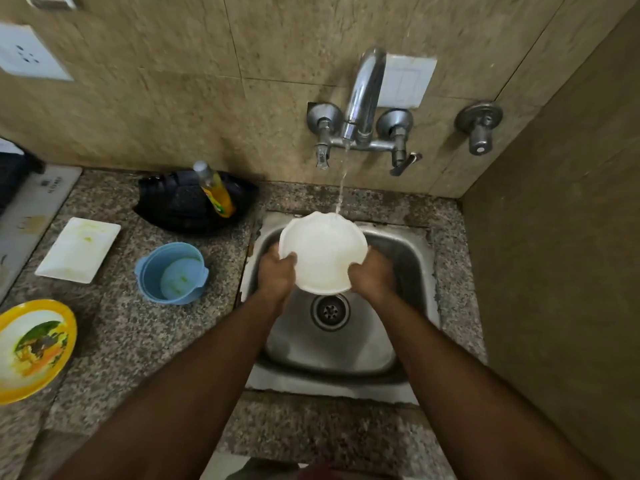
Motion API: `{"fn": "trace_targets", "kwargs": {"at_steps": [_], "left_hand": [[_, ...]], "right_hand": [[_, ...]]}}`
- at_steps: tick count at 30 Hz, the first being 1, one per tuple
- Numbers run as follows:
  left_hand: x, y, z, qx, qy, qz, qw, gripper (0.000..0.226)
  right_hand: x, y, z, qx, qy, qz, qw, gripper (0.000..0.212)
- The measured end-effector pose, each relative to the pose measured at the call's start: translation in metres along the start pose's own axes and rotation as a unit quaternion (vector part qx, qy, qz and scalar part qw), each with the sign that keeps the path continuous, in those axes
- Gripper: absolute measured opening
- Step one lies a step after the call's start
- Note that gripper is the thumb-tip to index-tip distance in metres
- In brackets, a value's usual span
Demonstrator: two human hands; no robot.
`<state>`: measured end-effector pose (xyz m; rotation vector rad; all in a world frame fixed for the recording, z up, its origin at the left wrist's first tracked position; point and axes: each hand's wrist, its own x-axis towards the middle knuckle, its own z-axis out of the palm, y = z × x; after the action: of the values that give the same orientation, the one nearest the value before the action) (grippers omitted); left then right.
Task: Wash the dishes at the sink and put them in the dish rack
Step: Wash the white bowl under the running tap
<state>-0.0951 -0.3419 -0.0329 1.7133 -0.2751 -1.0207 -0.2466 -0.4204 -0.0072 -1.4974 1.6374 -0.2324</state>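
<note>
A white scalloped bowl (323, 251) is held tilted over the steel sink (412, 258), under water running from the chrome tap (363, 95). My left hand (275, 275) grips its left rim, thumb over the edge. My right hand (372, 273) grips the lower right rim. The stream hits the bowl's far edge. On the counter to the left lie a dirty white rectangular plate (78, 249), a blue pot (171, 273) and a yellow-rimmed patterned bowl (33, 348).
A black basket (180, 202) with a yellow dish-soap bottle (214, 190) stands by the wall, left of the sink. A third valve (479, 128) sticks out of the wall at right. A side wall closes off the right. The sink drain (330, 311) is uncovered.
</note>
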Motion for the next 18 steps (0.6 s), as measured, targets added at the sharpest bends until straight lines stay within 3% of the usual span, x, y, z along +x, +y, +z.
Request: {"fn": "trace_targets", "kwargs": {"at_steps": [2, 4, 7, 11, 13, 16, 18], "left_hand": [[-0.001, -0.006, 0.000, -0.003, 0.014, 0.007, 1.000, 0.049], [-0.003, -0.006, 0.002, 0.004, 0.034, 0.008, 0.999, 0.055], [0.002, -0.008, 0.005, 0.004, 0.049, 0.027, 0.998, 0.062], [-0.004, -0.003, 0.005, 0.022, 0.031, 0.051, 0.998, 0.060], [-0.004, -0.003, 0.005, 0.045, 0.027, 0.059, 0.997, 0.071], [0.007, -0.005, 0.009, 0.103, 0.027, 0.078, 0.991, 0.083], [0.006, 0.006, 0.011, 0.128, 0.015, 0.082, 0.988, 0.073]], "right_hand": [[-0.001, -0.001, 0.003, -0.188, 0.006, -0.081, 0.979, 0.066], [-0.001, 0.003, 0.010, -0.310, -0.027, -0.106, 0.944, 0.092], [-0.005, 0.011, 0.022, -0.423, -0.086, -0.139, 0.892, 0.092], [-0.016, 0.001, 0.032, -0.401, -0.192, -0.171, 0.879, 0.084], [-0.016, -0.005, 0.039, -0.367, -0.221, -0.150, 0.891, 0.085], [-0.013, -0.013, 0.052, -0.315, -0.205, -0.135, 0.917, 0.085], [-0.014, -0.020, 0.060, -0.293, -0.168, -0.140, 0.931, 0.084]]}}
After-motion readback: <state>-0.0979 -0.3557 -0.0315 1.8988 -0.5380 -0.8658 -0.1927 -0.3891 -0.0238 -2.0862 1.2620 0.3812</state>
